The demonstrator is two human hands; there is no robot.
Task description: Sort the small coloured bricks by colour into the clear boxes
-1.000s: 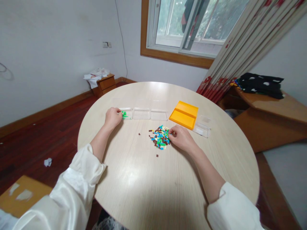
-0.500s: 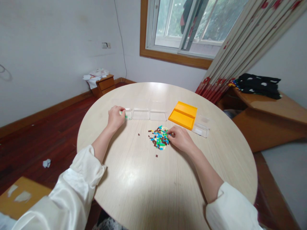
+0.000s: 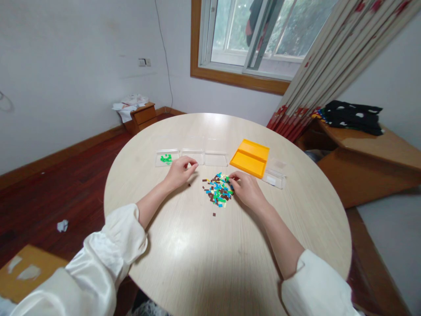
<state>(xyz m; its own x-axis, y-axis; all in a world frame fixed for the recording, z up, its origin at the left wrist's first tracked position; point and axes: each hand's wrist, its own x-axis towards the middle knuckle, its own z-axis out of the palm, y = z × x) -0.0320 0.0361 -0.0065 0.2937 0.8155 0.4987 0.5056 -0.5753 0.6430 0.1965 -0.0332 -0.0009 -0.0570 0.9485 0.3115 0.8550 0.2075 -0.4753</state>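
My left hand hovers over the table between the clear boxes and the pile, its fingers curled but apart, with nothing visible in them. My right hand is at the right edge of a pile of small toy building bricks in blue, green, brown, cream and yellow. Its thumb and fingertips pinch a small green brick. Several green bricks lie in the leftmost clear plastic box. Beside it are a middle clear box and a right clear box.
An open yellow case lies right of the boxes, with another clear box against its lower right corner. A stray brown brick sits in front of the pile. The round table stands near a wall and window.
My left hand has moved right, from the leftmost clear box toward the pile, uncovering the green bricks there. My right hand stays at the pile's right edge, its fingertips slightly shifted.
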